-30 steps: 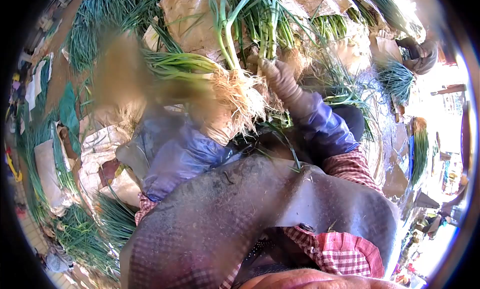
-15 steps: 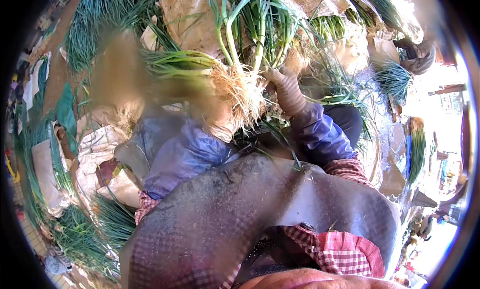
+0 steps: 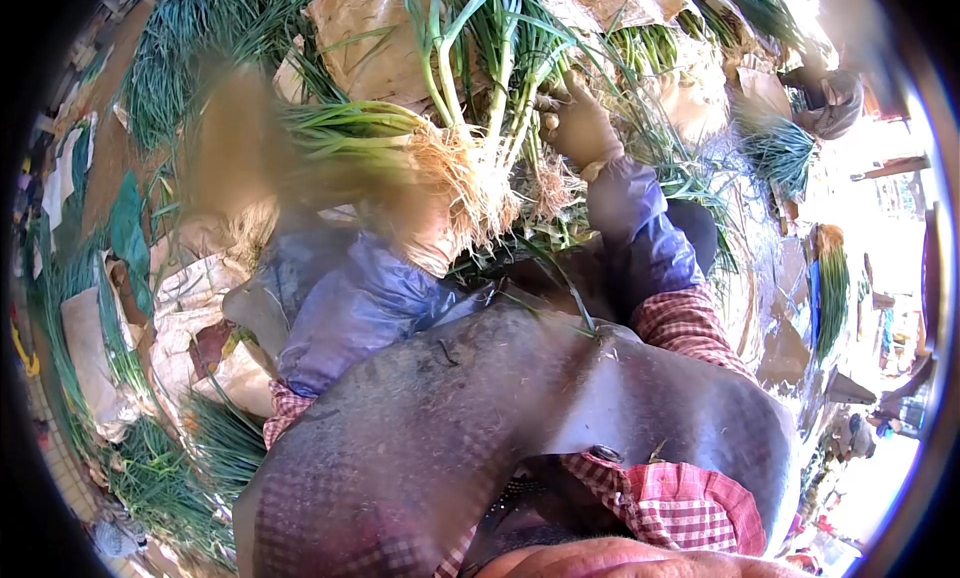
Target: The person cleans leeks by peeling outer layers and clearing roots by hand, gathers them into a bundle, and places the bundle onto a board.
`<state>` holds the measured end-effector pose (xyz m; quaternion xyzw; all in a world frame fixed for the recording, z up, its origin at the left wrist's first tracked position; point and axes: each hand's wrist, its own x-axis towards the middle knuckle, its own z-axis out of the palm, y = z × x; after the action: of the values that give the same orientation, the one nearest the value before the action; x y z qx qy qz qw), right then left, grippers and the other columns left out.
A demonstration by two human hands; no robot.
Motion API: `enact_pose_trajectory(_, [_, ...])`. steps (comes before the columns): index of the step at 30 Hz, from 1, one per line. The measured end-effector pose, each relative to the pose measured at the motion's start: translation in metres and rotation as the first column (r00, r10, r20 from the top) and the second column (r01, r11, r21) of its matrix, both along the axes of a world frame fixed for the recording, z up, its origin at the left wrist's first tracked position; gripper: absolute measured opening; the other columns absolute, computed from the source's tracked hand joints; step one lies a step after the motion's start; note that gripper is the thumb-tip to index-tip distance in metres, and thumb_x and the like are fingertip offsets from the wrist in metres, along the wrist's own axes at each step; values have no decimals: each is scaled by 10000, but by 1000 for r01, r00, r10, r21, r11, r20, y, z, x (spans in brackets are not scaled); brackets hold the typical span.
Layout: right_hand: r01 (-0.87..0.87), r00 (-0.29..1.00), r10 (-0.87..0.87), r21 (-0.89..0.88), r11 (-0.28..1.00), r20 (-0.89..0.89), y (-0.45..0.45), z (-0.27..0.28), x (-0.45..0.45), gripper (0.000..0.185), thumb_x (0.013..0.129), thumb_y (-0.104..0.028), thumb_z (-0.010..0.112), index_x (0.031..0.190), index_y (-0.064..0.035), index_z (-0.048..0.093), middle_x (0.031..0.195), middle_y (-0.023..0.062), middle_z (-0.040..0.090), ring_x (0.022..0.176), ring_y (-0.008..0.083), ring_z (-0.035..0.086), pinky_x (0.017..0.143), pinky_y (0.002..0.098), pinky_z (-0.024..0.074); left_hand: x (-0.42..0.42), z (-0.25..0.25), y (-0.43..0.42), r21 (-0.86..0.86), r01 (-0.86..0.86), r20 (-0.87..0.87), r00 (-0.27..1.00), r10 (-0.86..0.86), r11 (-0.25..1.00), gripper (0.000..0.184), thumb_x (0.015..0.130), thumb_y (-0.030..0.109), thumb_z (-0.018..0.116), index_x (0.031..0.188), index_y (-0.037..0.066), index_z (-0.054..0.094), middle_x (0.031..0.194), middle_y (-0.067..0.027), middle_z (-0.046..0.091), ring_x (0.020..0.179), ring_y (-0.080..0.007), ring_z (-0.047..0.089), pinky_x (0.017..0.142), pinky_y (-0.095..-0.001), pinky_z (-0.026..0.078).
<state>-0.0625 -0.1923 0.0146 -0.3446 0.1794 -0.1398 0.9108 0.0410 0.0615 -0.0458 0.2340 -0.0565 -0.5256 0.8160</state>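
Observation:
A bunch of green onions [image 3: 497, 108] stands before me, stalks up, with a thick tangle of pale roots [image 3: 465, 183] at its base. More green onions [image 3: 350, 123] lie sideways across the left of the bunch. My left hand [image 3: 425, 228], gloved, is closed around the root end; a blurry smear and the roots hide most of its fingers. To the right, my right hand [image 3: 582, 128], in a tan glove, has its fingers curled at the stalks on the bunch's right side. A smaller root clump [image 3: 550, 186] hangs just below that hand.
Heaps of green onions [image 3: 200, 48] lie at the upper left, with more piles [image 3: 160, 478] at the lower left. Brown sheets [image 3: 365, 48] lie behind the bunch. A grey apron [image 3: 420, 398] covers my lap. Another bundle [image 3: 832, 288] lies at the right.
My right hand has moved up and away from the roots to the stalks on the bunch's right. The bunch has shifted slightly left in view; my left hand stays at its base.

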Motion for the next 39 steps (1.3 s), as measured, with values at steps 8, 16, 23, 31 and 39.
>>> enact_pose_trajectory(8, [-147, 956, 71, -255, 956, -285, 14, 17, 4, 373, 817, -451, 663, 804, -87, 582, 637, 81, 617, 451, 144, 548, 417, 254, 442, -11, 21, 0, 52, -3, 59, 998, 0, 999, 283, 868, 146, 604, 1119, 33, 536, 970, -101, 609, 854, -229, 607, 787, -387, 531])
enact_pose_trajectory(16, [-158, 964, -6, -588, 794, -267, 64, 42, -15, 298, 775, -246, 723, 944, -5, 670, 696, 69, 661, 486, 118, 584, 462, 225, 472, -21, 58, -4, -33, 91, -31, 995, -92, 995, 339, 875, 156, 607, 1178, 45, 504, 999, -71, 594, 896, -206, 598, 804, -367, 522])
enact_pose_trajectory(23, [-110, 963, -70, -614, 782, -262, 62, 52, -16, 242, 776, -144, 664, 965, 7, 656, 746, 53, 663, 514, 96, 575, 483, 205, 459, -10, 14, -5, 35, 95, 250, 963, -101, 995, 311, 911, 128, 552, 1204, 44, 486, 1022, -93, 582, 908, -232, 590, 801, -377, 523])
enact_pose_trajectory(31, [-465, 631, -443, -768, 441, -637, 14, 19, 6, 143, 811, -149, 575, 851, -26, 633, 611, 76, 609, 550, 169, 606, 501, 297, 477, -25, 42, -5, -77, 41, 60, 998, -36, 996, 278, 906, 107, 557, 1169, 39, 498, 990, -93, 582, 873, -224, 587, 752, -366, 523])
enact_pose_trajectory(39, [-653, 519, -778, -751, -93, -354, 37, 51, 4, 337, 770, -423, 578, 849, -103, 649, 753, 142, 635, 732, 314, 612, 680, 413, 475, -22, 31, -11, -59, 38, 46, 998, -36, 998, 269, 910, 118, 558, 1161, 46, 493, 968, -77, 573, 839, -200, 575, 715, -341, 515])
